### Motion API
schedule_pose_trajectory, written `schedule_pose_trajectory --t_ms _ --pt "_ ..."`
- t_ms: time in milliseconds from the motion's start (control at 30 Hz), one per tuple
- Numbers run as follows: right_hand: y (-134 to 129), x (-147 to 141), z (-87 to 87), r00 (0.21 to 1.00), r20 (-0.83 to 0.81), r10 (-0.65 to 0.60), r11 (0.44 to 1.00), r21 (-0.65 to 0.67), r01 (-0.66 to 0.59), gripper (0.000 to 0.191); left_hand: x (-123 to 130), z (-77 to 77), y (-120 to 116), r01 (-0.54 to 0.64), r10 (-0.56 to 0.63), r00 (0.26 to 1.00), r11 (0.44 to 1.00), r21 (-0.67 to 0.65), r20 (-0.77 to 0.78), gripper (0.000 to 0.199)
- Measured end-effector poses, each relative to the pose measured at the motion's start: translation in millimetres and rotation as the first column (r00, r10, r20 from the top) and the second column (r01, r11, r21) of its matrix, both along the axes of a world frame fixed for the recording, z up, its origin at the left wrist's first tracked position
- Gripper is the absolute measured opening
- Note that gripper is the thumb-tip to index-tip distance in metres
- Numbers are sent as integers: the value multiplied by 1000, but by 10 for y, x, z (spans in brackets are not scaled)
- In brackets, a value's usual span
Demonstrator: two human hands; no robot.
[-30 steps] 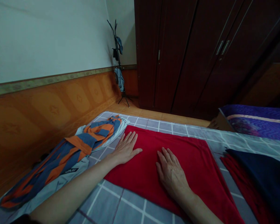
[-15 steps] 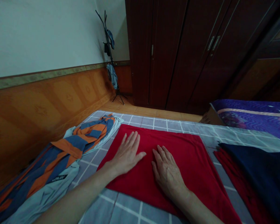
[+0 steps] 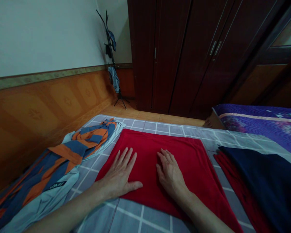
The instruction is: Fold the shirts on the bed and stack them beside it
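Observation:
A red piece of folded cloth lies spread on the bed, fairly smooth, with small creases near its far right corner. On its left part rests my left hand, palm down, fingers spread and thumb stretched to the right. My right hand lies on the middle of the cloth, its fingers slightly bent and pointing away from me. Neither hand grips the fabric. What kind of garment the red cloth is, I cannot tell.
Striped orange and blue clothing lies crumpled with pale clothing along the left side. To the right sits a stack of dark blue and red folded clothes. The checked bedsheet is underneath. Beyond stand a coat rack and a dark wardrobe.
My left hand has slid toward me and a little left over the red cloth, fingers spread wider. My right hand stays nearly in place. The view has shifted slightly to the right.

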State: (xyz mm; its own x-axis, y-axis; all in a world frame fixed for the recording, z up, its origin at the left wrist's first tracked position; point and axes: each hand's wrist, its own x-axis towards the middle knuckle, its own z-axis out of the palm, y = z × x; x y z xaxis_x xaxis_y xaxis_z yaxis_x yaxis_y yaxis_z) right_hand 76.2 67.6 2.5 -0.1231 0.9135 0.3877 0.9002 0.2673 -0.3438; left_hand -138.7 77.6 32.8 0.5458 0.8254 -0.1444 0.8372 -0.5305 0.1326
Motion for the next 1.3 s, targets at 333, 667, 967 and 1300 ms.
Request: schedule_pose_trajectory --t_ms 333,667,967,1300 --pt "-331 -339 216 957 141 253 942 -260 -211 53 -57 -93 -125 18 -21 999 998 65 49 92" --pt "-873 423 -39 928 347 -137 986 -44 163 70 -106 -266 -113 26 -41 997 978 206 70 88" --pt "-1059 435 -8 883 385 -266 960 29 277 58 -95 -275 -89 18 -29 997 986 166 65 87" --pt "-136 -71 259 967 216 134 952 -298 -65 63 -90 -295 -89 12 -27 996 988 157 91 82"
